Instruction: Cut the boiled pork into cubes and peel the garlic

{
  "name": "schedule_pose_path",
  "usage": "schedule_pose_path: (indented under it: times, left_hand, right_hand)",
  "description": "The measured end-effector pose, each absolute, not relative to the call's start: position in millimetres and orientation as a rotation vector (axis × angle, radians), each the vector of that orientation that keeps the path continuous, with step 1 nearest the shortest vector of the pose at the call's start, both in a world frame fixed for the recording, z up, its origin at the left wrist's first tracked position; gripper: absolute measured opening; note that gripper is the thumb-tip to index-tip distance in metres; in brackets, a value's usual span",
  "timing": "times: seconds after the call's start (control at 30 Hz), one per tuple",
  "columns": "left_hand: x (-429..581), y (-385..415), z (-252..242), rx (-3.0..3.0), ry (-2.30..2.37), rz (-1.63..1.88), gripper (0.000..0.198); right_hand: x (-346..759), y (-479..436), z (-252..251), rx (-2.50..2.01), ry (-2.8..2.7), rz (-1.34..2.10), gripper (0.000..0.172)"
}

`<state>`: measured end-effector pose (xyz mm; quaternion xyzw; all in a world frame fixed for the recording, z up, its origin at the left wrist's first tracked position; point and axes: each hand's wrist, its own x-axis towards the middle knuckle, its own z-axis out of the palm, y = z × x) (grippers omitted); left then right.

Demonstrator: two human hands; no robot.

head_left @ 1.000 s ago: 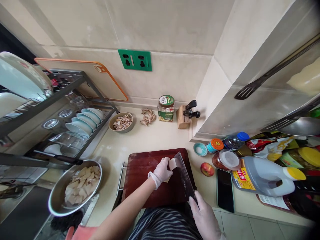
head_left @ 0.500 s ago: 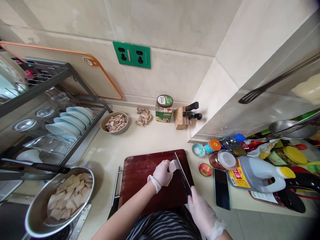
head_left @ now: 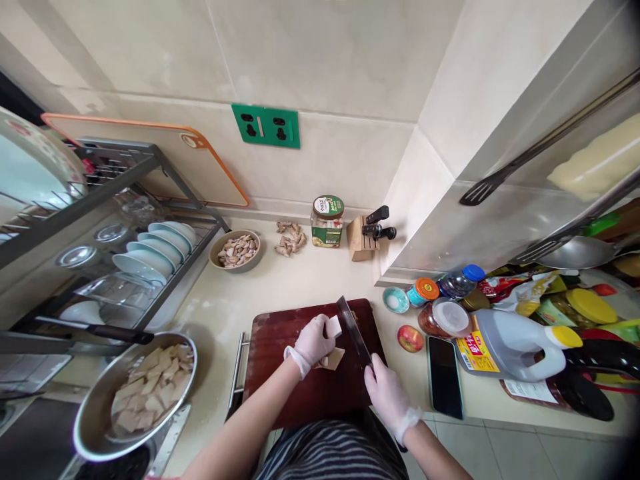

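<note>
A dark red cutting board (head_left: 280,337) lies on the counter in front of me. My left hand (head_left: 313,340), in a thin clear glove, is closed on a pale block of food (head_left: 333,327) at the board's middle, with a cut slice (head_left: 335,359) lying just below it. My right hand (head_left: 385,395), also gloved, grips the handle of a cleaver (head_left: 353,328). Its dark blade stands on edge against the right side of the block.
A metal pan of cut pale pieces (head_left: 135,393) sits at lower left below a dish rack (head_left: 125,253). A bowl (head_left: 241,250), ginger (head_left: 290,238), a jar (head_left: 327,221) and a knife block (head_left: 365,235) stand behind. An apple (head_left: 411,338), phone (head_left: 443,377) and oil jug (head_left: 515,343) crowd the right.
The cleaver's blade has swung more upright and closer to the block. My right hand has shifted left and up along the board's edge. A cut slice now shows below the block.
</note>
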<state>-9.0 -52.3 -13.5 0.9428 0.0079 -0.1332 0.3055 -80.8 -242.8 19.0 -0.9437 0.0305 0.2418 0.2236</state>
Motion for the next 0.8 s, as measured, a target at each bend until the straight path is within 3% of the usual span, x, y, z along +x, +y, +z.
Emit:
schedule_pose_path:
  times: [0.2, 0.33, 0.43, 0.57, 0.8]
  left_hand:
    - [4, -26, 7, 2.652, -0.203, -0.296, 0.044]
    - [24, -67, 23, 2.787, -0.717, -0.397, 0.056]
    - [43, -104, 18, 2.796, -1.049, -0.585, 0.05]
    - [63, -123, 8, 2.698, -0.869, -0.673, 0.03]
    - [49, -72, 34, 2.656, -0.479, -0.531, 0.032]
  right_hand:
    - [-124, -279, 10, -2.497, 0.184, 0.54, 0.054]
    - [-145, -304, 5, -2.373, 0.388, 0.411, 0.053]
    - [-159, -318, 1, -2.317, 0.473, 0.43, 0.052]
    - [-174, -330, -11, -2.303, 0.51, 0.482, 0.049]
    - [-173, -344, -27, -2.327, 0.354, 0.589, 0.048]
